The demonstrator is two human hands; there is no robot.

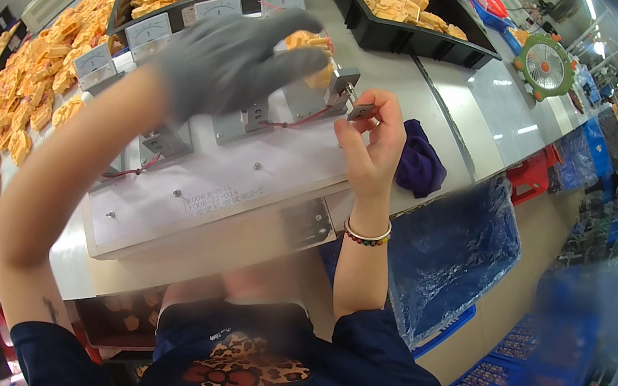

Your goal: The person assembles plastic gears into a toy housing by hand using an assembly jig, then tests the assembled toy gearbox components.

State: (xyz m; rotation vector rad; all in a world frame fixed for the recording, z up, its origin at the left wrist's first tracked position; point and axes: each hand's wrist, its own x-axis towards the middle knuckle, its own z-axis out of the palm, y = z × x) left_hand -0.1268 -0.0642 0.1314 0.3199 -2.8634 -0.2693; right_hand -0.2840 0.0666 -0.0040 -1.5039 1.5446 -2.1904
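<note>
My left hand [236, 62], in a grey glove, reaches over the test bench. Its fingers and thumb close around a small yellow-taped part [317, 74] at the rightmost fixture, though the glove hides some of the contact. My bare right hand [377, 139], with bracelets at the wrist, pinches the small metal lever plate [362, 111] of that fixture. Beside the fingers stands the fixture's grey metal block [344, 80], with red wires running from it. The long white fixture base [248, 172] lies below both hands, and several similar clamp blocks [167, 142] sit along it.
Several analog panel meters [218, 8] stand behind the fixtures. Yellow-taped parts [39, 73] are heaped at left, with more in black trays [398, 26] at the back. A dark purple cloth [421, 160] lies right of my right hand. A plastic-lined blue bin [460, 251] and green fan [543, 67] are at right.
</note>
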